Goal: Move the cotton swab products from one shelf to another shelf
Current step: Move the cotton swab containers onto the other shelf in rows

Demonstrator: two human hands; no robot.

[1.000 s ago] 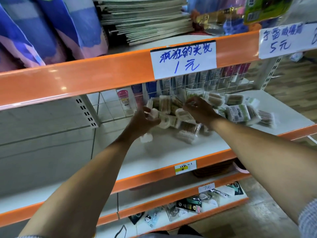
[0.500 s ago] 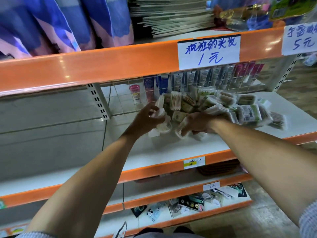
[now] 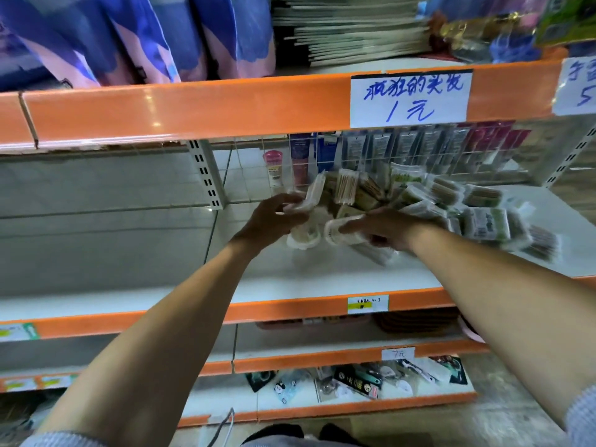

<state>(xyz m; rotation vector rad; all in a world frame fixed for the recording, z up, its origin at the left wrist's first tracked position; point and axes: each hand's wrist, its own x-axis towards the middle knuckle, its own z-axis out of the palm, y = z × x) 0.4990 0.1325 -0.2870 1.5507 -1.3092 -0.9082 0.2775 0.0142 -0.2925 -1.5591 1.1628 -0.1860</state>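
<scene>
Heap of clear-wrapped cotton swab packs (image 3: pixel 419 201), blurred, labels unreadable, on white orange-edged shelf (image 3: pixel 322 282). Left hand (image 3: pixel 271 217) and right hand (image 3: pixel 383 230) each grip packs; fingers partly hidden. White price sign (image 3: pixel 409 100) above: "1元".

Your two forearms run bare from elbow to wrist — no watch, band or glove on either. The left hand (image 3: pixel 274 217) and right hand (image 3: pixel 383 232) carry no rings that can be made out; motion blur softens the fingers. Your sleeves are pushed or cut high: a light grey-blue cuff (image 3: pixel 64 440) shows at the lower left edge, and a matching cuff (image 3: pixel 582 414) at the lower right, that one with a fine checked or woven texture. At bottom centre — two dark rounded shapes (image 3: pixel 303 435), likely your shoes, too blurred to tell more.
</scene>
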